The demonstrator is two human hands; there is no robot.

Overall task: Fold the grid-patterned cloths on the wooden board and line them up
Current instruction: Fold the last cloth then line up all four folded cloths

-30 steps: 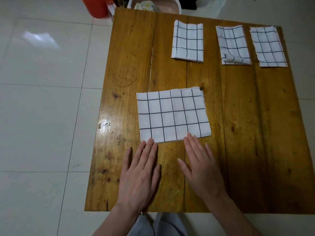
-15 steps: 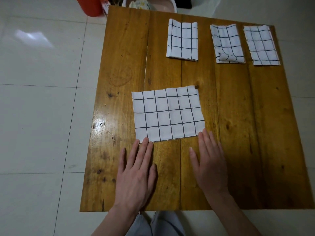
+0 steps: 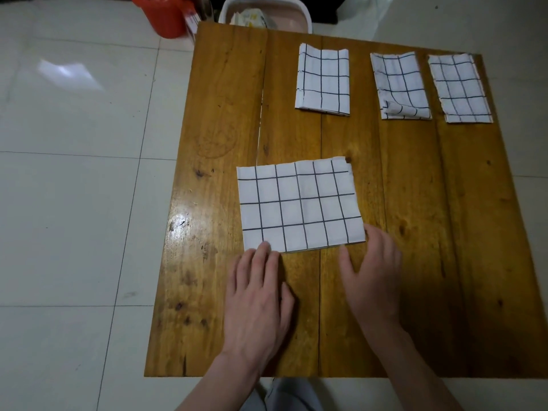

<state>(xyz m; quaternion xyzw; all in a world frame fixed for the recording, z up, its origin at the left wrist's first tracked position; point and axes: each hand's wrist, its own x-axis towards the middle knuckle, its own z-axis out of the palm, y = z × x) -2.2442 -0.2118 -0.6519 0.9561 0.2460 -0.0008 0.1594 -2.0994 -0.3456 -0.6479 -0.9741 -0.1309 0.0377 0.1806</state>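
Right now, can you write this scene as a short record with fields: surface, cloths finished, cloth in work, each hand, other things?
surface: wooden board on a tiled floor
cloths finished: three folded grid-patterned cloths in a row at the far edge: left, middle, right; the middle one has a curled near corner
cloth in work: larger grid-patterned cloth, flat, not yet narrow like the others
left hand: open, fingertips on the cloth's near-left corner
right hand: open, at the near-right corner
other things: red bucket and white basin beyond the board
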